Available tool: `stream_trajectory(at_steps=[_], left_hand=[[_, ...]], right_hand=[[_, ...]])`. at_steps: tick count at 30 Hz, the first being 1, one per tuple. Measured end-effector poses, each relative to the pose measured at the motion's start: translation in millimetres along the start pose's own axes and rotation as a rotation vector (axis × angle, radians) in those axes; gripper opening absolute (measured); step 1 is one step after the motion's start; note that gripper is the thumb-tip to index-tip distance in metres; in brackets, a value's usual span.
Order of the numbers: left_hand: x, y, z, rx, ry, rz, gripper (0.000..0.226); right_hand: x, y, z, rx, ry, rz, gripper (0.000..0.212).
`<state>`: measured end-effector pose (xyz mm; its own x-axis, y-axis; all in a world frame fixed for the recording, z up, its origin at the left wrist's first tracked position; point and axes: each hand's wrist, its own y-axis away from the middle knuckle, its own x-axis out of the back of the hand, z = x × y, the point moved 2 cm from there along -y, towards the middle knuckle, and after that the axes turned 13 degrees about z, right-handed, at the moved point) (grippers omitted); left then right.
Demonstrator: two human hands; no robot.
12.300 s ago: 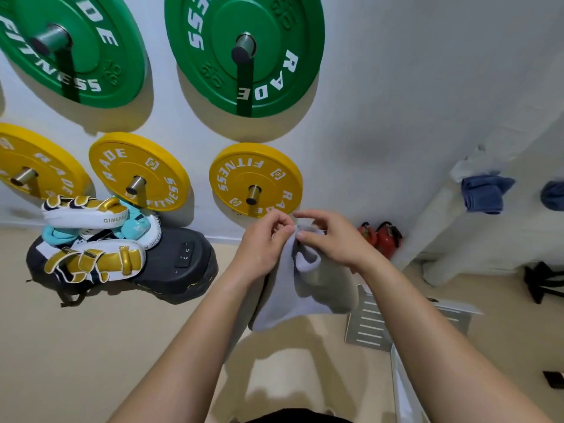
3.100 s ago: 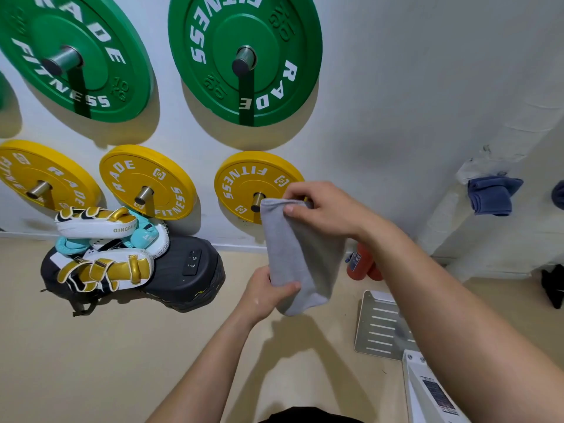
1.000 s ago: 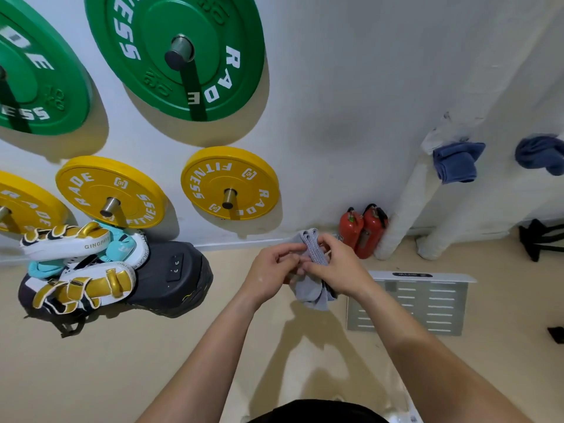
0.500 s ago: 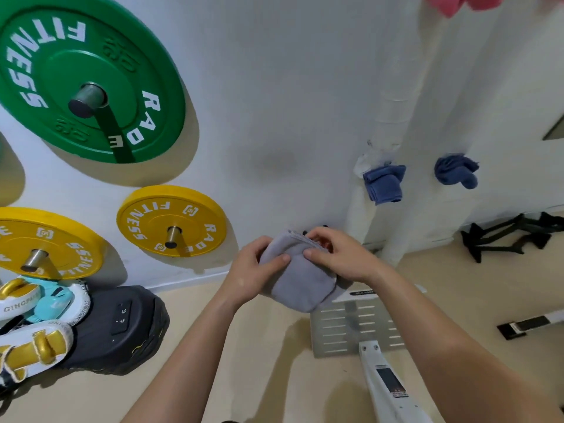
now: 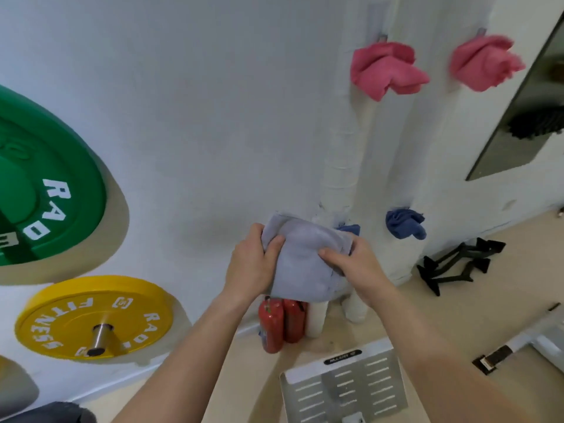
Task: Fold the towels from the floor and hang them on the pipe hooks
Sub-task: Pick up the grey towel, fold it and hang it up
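I hold a folded grey towel (image 5: 300,261) in front of the white wall, just left of the left wrapped pipe (image 5: 338,166). My left hand (image 5: 251,264) grips its left edge, thumb on the front. Gripping the right side is my right hand (image 5: 351,264). A blue towel (image 5: 404,223) hangs low on the right pipe (image 5: 439,148); another blue towel (image 5: 350,229) peeks out behind the grey one. Two pink towels (image 5: 386,70) (image 5: 485,62) hang higher on the pipes.
Green (image 5: 45,190) and yellow (image 5: 91,319) weight plates hang on pegs at left. Two red fire extinguishers (image 5: 282,322) stand at the pipe bases. A white perforated plate (image 5: 341,389) lies on the beige floor. Black stands (image 5: 454,265) sit at right.
My view has swung right and up, bringing the pink towels into sight. Both hands have carried the grey towel up and toward the left pipe, now covering most of one blue towel.
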<state>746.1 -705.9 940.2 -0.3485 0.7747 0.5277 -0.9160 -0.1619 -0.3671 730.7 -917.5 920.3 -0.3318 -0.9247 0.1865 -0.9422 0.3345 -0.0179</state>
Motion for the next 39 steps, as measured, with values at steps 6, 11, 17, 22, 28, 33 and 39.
stream_trajectory(at_steps=[6, 11, 17, 22, 28, 33, 39], left_hand=[[-25.1, -114.5, 77.3, 0.02, 0.342, 0.082, 0.026], [-23.3, -185.0, 142.6, -0.025, 0.492, 0.101, 0.027], [0.7, -255.7, 240.9, -0.142, 0.608, 0.131, 0.028], [22.4, -303.3, 309.1, -0.211, 0.654, 0.146, 0.027], [47.1, -374.0, 398.3, -0.283, 0.687, 0.221, 0.029], [55.9, -419.2, 448.5, -0.24, 0.745, 0.157, 0.024], [36.6, -439.5, 457.6, -0.201, 0.671, 0.125, 0.017]], right_hand=[[6.6, -74.6, -111.6, 0.139, -0.12, 0.253, 0.009], [30.2, -120.2, -191.8, 0.384, 0.016, 0.446, 0.021], [75.2, -167.3, -295.4, 0.574, 0.063, 0.611, 0.027], [110.5, -208.5, -370.6, 0.654, 0.062, 0.622, 0.033], [145.5, -257.3, -472.6, 0.756, -0.024, 0.611, 0.034], [170.3, -301.4, -534.1, 0.748, -0.009, 0.57, 0.04], [187.2, -338.7, -528.1, 0.613, 0.034, 0.391, 0.036]])
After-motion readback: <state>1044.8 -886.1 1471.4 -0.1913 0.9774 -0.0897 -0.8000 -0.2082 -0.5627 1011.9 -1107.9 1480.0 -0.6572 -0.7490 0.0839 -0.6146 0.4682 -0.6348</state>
